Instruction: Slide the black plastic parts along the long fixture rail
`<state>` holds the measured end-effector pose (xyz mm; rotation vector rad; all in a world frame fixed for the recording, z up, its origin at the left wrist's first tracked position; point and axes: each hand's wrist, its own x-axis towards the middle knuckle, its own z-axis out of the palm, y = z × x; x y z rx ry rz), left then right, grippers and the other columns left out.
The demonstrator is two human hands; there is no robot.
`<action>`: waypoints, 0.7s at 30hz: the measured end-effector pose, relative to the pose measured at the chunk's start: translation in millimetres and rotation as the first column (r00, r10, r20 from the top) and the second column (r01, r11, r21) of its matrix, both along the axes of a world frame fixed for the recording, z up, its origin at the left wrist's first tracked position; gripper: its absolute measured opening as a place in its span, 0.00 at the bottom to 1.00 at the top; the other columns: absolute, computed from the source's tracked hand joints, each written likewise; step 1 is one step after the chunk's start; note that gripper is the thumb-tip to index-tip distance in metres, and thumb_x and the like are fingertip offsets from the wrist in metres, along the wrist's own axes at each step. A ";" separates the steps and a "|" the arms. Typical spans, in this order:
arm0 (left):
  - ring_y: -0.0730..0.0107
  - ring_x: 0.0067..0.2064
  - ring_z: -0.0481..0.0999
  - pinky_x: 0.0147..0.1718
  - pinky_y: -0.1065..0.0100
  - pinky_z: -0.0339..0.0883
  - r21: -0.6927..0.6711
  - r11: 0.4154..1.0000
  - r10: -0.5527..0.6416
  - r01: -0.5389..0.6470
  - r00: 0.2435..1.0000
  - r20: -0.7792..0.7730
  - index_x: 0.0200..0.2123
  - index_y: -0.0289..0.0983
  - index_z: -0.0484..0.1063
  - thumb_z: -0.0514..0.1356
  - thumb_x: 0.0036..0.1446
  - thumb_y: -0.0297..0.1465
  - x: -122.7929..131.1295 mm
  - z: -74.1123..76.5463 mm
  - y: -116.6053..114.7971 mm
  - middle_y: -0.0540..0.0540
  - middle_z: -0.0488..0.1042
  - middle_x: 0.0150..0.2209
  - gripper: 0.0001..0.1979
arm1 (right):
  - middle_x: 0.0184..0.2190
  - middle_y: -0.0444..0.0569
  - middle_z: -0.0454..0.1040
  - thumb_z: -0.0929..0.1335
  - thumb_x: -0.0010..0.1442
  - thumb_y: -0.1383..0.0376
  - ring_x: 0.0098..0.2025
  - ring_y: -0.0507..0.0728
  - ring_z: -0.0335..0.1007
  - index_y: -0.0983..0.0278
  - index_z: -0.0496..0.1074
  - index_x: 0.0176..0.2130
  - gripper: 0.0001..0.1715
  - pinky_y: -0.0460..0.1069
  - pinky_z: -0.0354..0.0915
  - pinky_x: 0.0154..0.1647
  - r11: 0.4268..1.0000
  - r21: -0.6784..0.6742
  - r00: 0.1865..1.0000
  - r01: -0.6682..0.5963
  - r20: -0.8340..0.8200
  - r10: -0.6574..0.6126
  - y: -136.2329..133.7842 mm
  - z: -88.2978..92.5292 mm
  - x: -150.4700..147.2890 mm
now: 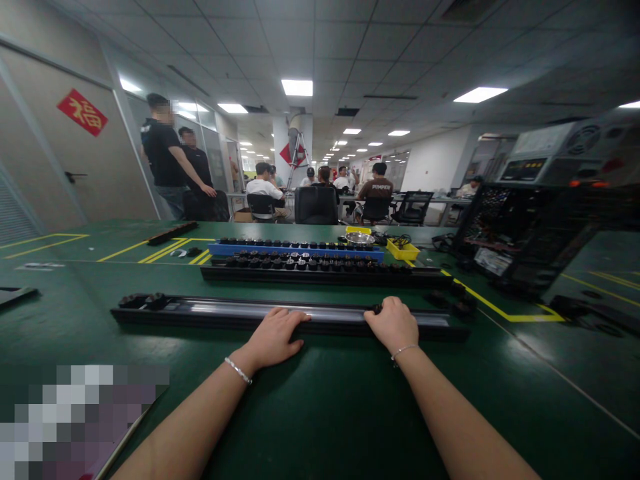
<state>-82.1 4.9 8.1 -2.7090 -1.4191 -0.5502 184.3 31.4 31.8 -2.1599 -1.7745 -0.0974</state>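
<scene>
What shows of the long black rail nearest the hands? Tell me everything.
The long, straight black rail lies flat across the green table. It looks like a shallow channel with raised edges and a shiny grey strip inside, perhaps metal or plastic. Dark knobby pieces sit at its left end. The left hand rests over its front edge; the right hand is over its right part.

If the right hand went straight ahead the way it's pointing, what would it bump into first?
Past the long black rail it is at, the right hand would probably first meet the next black rail, topped with dark round parts. Depth is hard to judge, so it might pass over.
</scene>
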 end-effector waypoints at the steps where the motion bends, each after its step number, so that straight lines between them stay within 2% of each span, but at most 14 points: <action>1: 0.62 0.48 0.67 0.51 0.59 0.53 0.000 1.000 0.001 -0.001 1.000 -0.002 0.51 0.43 0.61 0.59 0.49 0.34 0.0 0.0 0.0 0.48 0.70 0.49 0.24 | 0.40 0.58 0.68 0.61 0.53 0.58 0.44 0.61 0.64 0.68 0.68 0.38 0.18 0.52 0.59 0.39 1.000 -0.001 1.000 0.001 -0.001 -0.001 0.0 0.1 0.0; 21: 0.62 0.49 0.67 0.51 0.59 0.53 -0.004 1.000 -0.010 0.010 1.000 -0.006 0.51 0.43 0.61 0.59 0.49 0.34 -1.2 0.0 0.5 0.47 0.70 0.50 0.24 | 0.38 0.56 0.70 0.61 0.52 0.57 0.42 0.61 0.64 0.67 0.69 0.35 0.17 0.52 0.59 0.38 0.999 0.033 0.999 0.033 -0.014 -0.033 0.7 -2.4 8.1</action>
